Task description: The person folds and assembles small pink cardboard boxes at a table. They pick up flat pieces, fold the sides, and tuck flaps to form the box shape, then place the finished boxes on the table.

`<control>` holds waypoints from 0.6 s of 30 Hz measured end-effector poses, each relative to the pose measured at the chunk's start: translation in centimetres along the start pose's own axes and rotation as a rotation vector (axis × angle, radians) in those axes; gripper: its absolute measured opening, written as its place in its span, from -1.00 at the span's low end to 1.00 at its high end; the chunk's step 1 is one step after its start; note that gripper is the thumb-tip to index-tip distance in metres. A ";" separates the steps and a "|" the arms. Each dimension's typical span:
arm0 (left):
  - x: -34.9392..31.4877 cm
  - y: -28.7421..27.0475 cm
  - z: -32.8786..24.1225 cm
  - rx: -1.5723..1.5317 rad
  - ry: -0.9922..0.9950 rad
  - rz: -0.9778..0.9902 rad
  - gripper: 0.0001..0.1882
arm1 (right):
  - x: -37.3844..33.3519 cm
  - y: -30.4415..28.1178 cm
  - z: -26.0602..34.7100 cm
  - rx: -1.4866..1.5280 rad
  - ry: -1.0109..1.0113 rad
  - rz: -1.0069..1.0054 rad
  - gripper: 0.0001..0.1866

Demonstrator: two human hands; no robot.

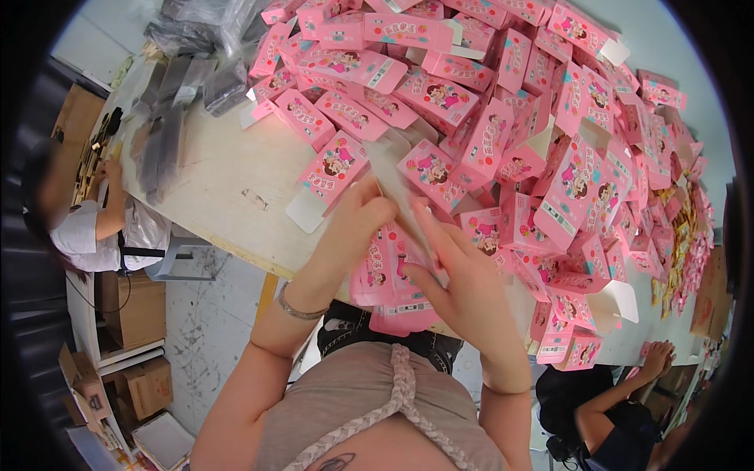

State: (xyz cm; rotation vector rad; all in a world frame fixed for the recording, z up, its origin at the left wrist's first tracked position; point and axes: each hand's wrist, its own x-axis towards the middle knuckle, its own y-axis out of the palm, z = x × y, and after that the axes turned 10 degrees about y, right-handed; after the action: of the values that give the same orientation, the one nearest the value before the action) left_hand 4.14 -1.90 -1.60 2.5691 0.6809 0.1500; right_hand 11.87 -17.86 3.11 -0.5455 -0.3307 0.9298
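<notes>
A pink printed carton (pixel 400 235) is between my hands at the table's near edge, its pale open end smeared by motion. My left hand (pixel 363 213) is closed on the far end of this carton, fingers curled. Along its right side lies my right hand (pixel 463 275), thumb and long fingers around the carton's edge. Below it, close to my body, are flat pink cartons (pixel 402 319), partly overlapped. Just beyond my left hand lies another pink carton (pixel 336 169) with a white flap folded out.
A large heap of pink cartons (pixel 471 102) covers the far and right table. Grey plastic wrapping (pixel 212 39) lies at the far left. Gold and pink packets (pixel 682 243) are at the far right. One person (pixel 110 212) sits left, another (pixel 620 416) at lower right. Cardboard boxes (pixel 133 310) fill a left shelf.
</notes>
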 end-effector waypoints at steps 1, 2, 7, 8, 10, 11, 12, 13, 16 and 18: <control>0.0 0.1 0.2 -0.002 -0.022 0.035 -0.65 | 0.3 0.7 -0.1 0.092 -0.015 -0.020 -0.27; -0.1 0.0 0.2 0.015 -0.003 0.019 -0.59 | 0.8 1.6 -0.6 0.182 -0.032 -0.044 -0.20; -1.7 1.9 -1.2 -0.210 0.216 0.021 -0.41 | 1.8 1.7 -2.0 0.428 0.039 -0.220 -0.16; -1.9 2.9 -0.4 0.288 0.471 -0.007 -0.25 | 1.9 2.0 -1.9 0.474 -0.052 -0.261 -0.18; -3.0 2.7 -0.5 0.451 0.417 0.099 -0.22 | 2.4 2.3 -2.8 0.355 -0.198 -0.334 -0.31; -3.4 2.4 -0.6 0.537 0.391 0.153 -0.20 | 2.1 2.5 -4.1 0.471 -0.147 -0.249 -0.37; -3.2 2.3 -1.5 0.522 0.305 0.195 -0.28 | 1.8 2.6 -5.3 0.583 -0.090 -0.162 -0.44; -3.1 2.1 -2.0 0.538 0.271 0.259 -0.32 | 1.6 2.6 -5.8 0.570 -0.099 -0.176 -0.49; -3.3 1.7 -2.7 0.531 0.147 0.348 -0.42 | 2.1 2.3 -4.8 0.478 -0.211 -0.356 -0.64; -3.2 1.7 -2.6 0.426 0.030 0.312 -0.49 | 2.4 2.9 -2.6 0.755 -0.189 -0.444 -0.73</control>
State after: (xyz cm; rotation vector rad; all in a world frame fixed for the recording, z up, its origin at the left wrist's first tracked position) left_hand 1.50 -3.71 1.57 3.0789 0.3420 0.1580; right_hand 12.60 -15.27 -0.57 0.3048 -0.2311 0.6060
